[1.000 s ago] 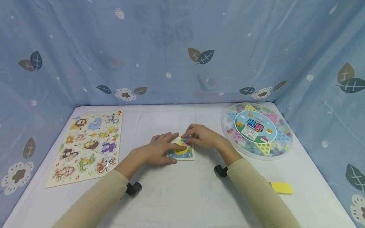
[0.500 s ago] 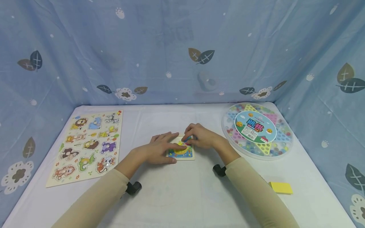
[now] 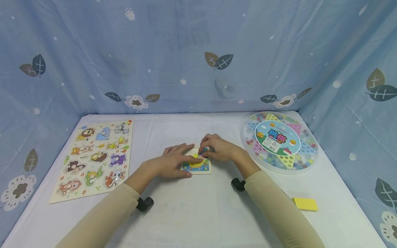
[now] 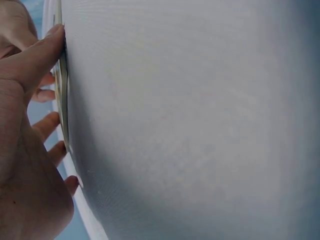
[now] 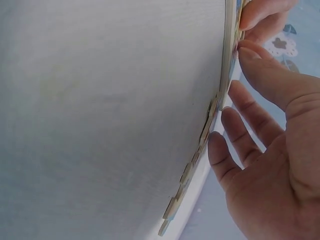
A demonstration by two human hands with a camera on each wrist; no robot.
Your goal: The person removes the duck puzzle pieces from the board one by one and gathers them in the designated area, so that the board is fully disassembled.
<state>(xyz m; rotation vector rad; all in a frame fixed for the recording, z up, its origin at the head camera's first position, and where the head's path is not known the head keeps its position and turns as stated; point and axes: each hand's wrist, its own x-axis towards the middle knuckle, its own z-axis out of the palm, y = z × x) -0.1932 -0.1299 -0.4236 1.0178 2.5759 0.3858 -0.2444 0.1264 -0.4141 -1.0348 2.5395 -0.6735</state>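
Note:
A small picture puzzle board with a yellow shape on a blue ground lies flat on the white table. My left hand rests on its left side, fingers spread and fairly straight, the index finger across the yellow part. In the left wrist view the left thumb lies at the board's near edge. From the right, my right hand pinches a small pink-and-blue puzzle piece at the board's upper right between thumb and index finger. Its other fingers hang loosely in the right wrist view. Fingers cover much of the board.
A large animal puzzle board lies at the left. A round clear Chinese checkers box full of marbles is at the back right. Near the right sleeve sits a yellow block. Thin flat pieces show edge-on in the right wrist view.
My right hand has shifted slightly left over the small board, with the pink-and-blue puzzle piece at its fingertips. The left hand has stayed in place.

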